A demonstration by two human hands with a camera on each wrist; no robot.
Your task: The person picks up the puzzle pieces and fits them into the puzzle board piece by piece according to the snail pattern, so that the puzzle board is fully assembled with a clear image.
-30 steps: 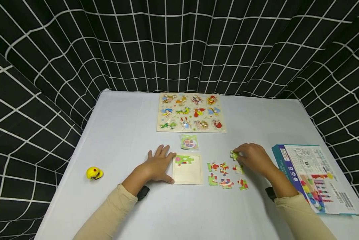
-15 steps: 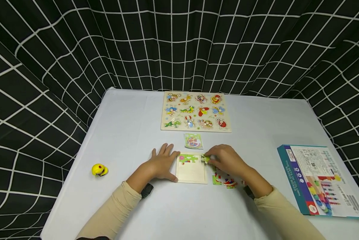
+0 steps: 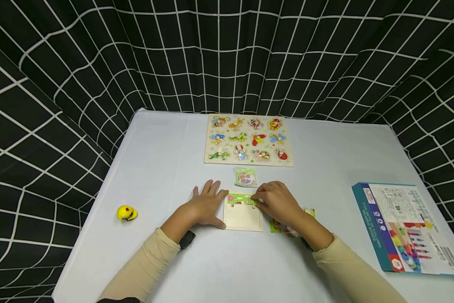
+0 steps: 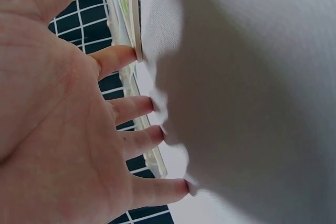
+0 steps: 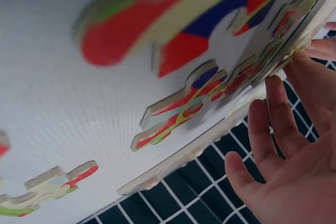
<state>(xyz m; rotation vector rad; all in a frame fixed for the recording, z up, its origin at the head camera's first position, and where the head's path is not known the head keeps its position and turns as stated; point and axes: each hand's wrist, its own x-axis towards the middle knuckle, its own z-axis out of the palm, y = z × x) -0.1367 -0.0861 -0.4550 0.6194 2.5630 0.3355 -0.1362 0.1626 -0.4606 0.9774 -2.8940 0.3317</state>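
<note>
- Right hand (image 3: pixel 281 204), fingers bent, thumb and forefinger pinching at the left; the other fingertips are not clearly visible from above.
- Between them is one small green cardboard-like puzzle piece (image 3: pixel 254 203), at 9 o'clock from the hand and in the top-right corner of the tray; its long axis is too covered to tell.
- One square pale wooden puzzle tray (image 3: pixel 242 221) holds it, sides running almost straight towards 12 and 3 o'clock.
- Along its top edge lies one green flowered row of joined pieces (image 3: pixel 236 198), long axis from 9 to 3 o'clock, the piece at its 3 o'clock end.
- Left hand (image 3: pixel 206 207), fingers spread wide, grasping nothing; forefinger and thumb touch the tray's left edge, the tray at 3 o'clock from the hand.
- Red-and-green loose puzzle pieces (image 3: pixel 276 227) lie below the right hand, around 6 o'clock; the forearm hides some, so no full count.
- At the tray's 12 o'clock: one square green picture card (image 3: pixel 246 177), then one oblong wooden insect board (image 3: pixel 249 146), twelve insects, long axis 9 to 3.
- One yellow toy (image 3: pixel 126 213) sits at 9 o'clock; one teal-and-white printed box (image 3: pixel 405 227) at 3, long axis 11 to 5.
</note>
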